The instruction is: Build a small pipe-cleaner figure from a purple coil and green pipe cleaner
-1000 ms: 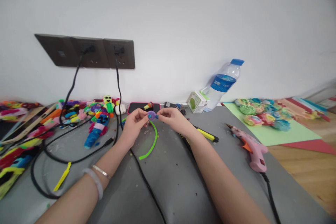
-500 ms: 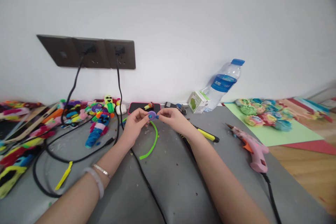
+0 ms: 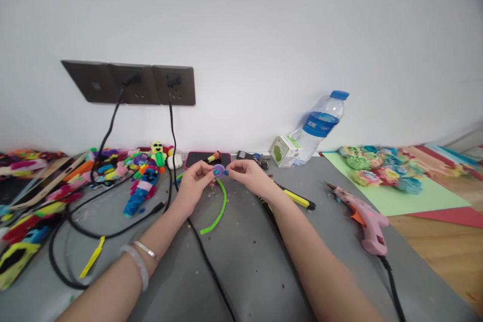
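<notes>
Between my hands is a small purple coil (image 3: 219, 170), round and flat, which looks like a rolled pipe cleaner. My left hand (image 3: 195, 184) pinches its left side between thumb and fingers. At the coil's right edge, my right hand (image 3: 247, 175) has its thumb and forefinger closed together; whether it grips the coil's loose end is too small to make out. A bright green pipe cleaner (image 3: 221, 214) curves over the table just below my fingers, its far part running behind my left hand.
A pink glue gun (image 3: 368, 224) lies right, beside green paper (image 3: 407, 201) with crepe flowers. A yellow-black cutter (image 3: 298, 198), phone (image 3: 194, 159), small carton (image 3: 284, 151) and leaning bottle (image 3: 320, 125) are near. Black cables (image 3: 211, 269) cross the table; fuzzy figures (image 3: 141, 191) crowd the left.
The whole scene sits slightly lower in the picture, as the head view has shifted a little. Both hands stay at the purple coil, with only slight finger movement.
</notes>
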A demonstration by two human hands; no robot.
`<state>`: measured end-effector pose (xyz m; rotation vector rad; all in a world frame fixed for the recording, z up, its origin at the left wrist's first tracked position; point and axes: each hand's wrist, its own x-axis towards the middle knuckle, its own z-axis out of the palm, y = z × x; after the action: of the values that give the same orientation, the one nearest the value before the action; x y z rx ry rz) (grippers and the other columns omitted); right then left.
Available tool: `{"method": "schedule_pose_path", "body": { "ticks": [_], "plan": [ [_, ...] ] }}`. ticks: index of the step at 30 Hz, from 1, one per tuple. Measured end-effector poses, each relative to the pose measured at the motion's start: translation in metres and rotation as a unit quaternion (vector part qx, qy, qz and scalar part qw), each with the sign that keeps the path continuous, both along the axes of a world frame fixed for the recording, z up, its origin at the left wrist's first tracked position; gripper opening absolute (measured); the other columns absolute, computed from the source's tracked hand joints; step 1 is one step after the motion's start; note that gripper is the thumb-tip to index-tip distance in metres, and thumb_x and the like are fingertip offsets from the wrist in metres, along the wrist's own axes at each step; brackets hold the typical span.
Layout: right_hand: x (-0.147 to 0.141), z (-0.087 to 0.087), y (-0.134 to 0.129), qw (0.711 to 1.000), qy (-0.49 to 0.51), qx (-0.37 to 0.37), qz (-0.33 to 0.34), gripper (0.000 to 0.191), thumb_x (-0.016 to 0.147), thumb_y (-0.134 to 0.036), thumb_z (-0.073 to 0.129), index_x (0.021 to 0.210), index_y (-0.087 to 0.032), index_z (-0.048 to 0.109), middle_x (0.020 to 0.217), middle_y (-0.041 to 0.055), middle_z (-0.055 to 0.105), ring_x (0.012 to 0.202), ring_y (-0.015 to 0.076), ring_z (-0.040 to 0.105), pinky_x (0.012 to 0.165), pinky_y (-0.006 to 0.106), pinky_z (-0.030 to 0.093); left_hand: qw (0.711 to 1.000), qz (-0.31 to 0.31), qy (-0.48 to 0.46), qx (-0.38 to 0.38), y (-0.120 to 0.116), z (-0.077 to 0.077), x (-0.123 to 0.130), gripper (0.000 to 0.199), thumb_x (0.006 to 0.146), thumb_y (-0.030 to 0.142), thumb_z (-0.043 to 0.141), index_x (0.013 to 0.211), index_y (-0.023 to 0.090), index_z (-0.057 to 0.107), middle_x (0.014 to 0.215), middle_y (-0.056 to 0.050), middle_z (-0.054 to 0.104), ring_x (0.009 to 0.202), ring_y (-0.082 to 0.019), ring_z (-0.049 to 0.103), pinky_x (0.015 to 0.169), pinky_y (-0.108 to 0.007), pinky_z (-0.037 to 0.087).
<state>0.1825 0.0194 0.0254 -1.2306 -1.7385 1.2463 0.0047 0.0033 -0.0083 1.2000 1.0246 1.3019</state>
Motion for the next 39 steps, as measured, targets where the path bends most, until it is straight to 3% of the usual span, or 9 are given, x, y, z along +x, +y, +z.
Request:
{"method": "schedule_pose_path", "body": {
  "ticks": [39],
  "plan": [
    [-0.0006, -0.0018, 0.0011, 1.000, 0.011, -0.005, 0.007, 0.019, 0.072, -0.032, 0.058, 0.074, -0.014, 0.064, 0.063, -0.0019, 0.054, 0.058, 0.0106, 0.044, 0.057, 0.025, 0.032, 1.000, -0.004, 0.003, -0.004, 0.0008, -0.0012, -0.0009, 0.024, 0.070, 0.038, 0.076, 0.075, 0.018, 0.063, 0.062, 0.003, 0.060, 0.059, -0.011, 0.055, 0.058, -0.021, 0.045]
  ]
}}
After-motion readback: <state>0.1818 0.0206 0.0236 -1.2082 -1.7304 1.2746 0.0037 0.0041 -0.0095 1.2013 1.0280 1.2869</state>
